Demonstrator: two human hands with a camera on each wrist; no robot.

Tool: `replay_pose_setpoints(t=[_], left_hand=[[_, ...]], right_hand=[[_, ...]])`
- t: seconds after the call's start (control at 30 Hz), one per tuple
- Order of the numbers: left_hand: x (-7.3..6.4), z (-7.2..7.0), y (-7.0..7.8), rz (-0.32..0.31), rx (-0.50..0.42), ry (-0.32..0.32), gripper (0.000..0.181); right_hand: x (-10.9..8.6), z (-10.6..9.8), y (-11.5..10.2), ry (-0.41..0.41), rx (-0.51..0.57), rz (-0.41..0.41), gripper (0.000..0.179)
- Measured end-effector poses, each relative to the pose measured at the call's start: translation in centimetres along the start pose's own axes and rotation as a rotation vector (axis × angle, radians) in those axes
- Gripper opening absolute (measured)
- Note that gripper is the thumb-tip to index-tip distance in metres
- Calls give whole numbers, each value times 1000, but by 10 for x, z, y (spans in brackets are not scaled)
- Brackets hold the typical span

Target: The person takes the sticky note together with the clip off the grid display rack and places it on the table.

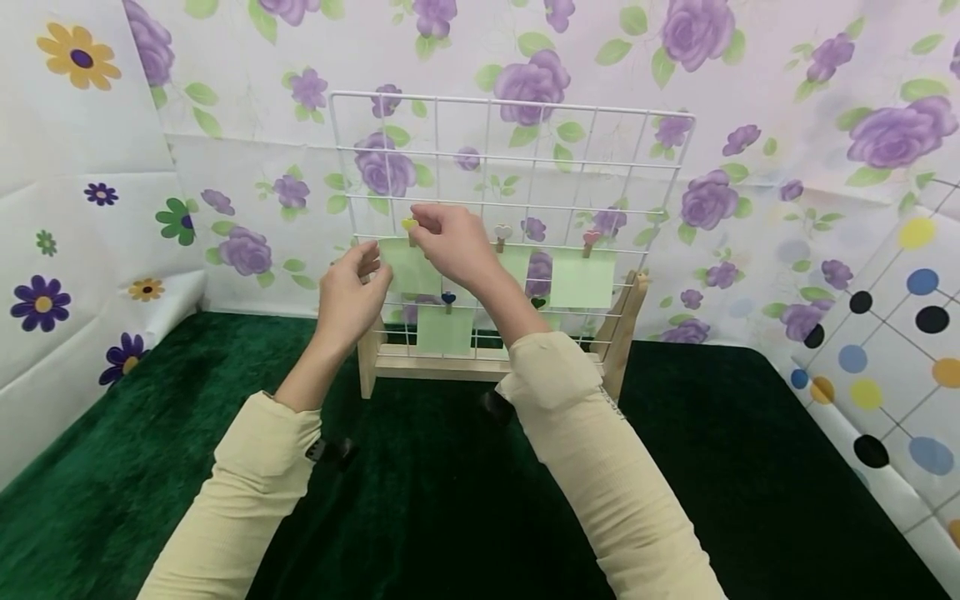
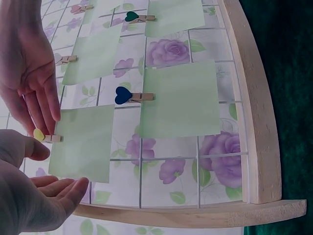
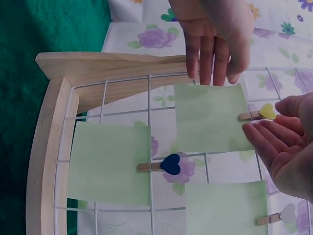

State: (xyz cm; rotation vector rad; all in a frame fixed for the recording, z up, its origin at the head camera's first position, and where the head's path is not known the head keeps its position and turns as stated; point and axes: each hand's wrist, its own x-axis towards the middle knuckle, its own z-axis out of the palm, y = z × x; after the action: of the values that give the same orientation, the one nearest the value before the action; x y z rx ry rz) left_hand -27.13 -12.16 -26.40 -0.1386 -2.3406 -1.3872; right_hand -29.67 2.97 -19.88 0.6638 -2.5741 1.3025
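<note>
A pale green paper note (image 1: 405, 268) hangs on the white wire grid (image 1: 600, 167) under a wooden clip with a yellow heart (image 3: 267, 111). My right hand (image 1: 459, 242) is at this clip, thumb and fingers on either side of the heart, a small gap showing in the right wrist view (image 3: 288, 156). By the note's left edge is my left hand (image 1: 351, 292), fingers loosely bent and thumb apart; whether the fingertips touch the paper I cannot tell. Below and to the right, another note (image 2: 181, 105) hangs from a clip with a dark blue heart (image 2: 123, 95).
More notes hang from clips with a white heart (image 1: 503, 233), a pink heart (image 1: 592, 238) and a green heart (image 2: 132, 17). The grid stands in a wooden frame (image 1: 442, 367) on dark green cloth (image 1: 420, 500). Behind it is a flowered backdrop (image 1: 772, 250).
</note>
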Motion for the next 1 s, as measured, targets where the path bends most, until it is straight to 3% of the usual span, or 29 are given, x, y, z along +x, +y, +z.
replay_pose_setpoints(t=[0.27, 0.53, 1.0], left_hand=[[1, 1, 1, 1, 8, -16, 47], [2, 3, 2, 0, 10, 23, 44], [6, 3, 4, -28, -10, 78, 37]], right_hand=[[4, 2, 4, 10, 36, 14, 35], [10, 5, -1, 26, -72, 7, 30], [17, 11, -5, 80, -240, 86, 27]])
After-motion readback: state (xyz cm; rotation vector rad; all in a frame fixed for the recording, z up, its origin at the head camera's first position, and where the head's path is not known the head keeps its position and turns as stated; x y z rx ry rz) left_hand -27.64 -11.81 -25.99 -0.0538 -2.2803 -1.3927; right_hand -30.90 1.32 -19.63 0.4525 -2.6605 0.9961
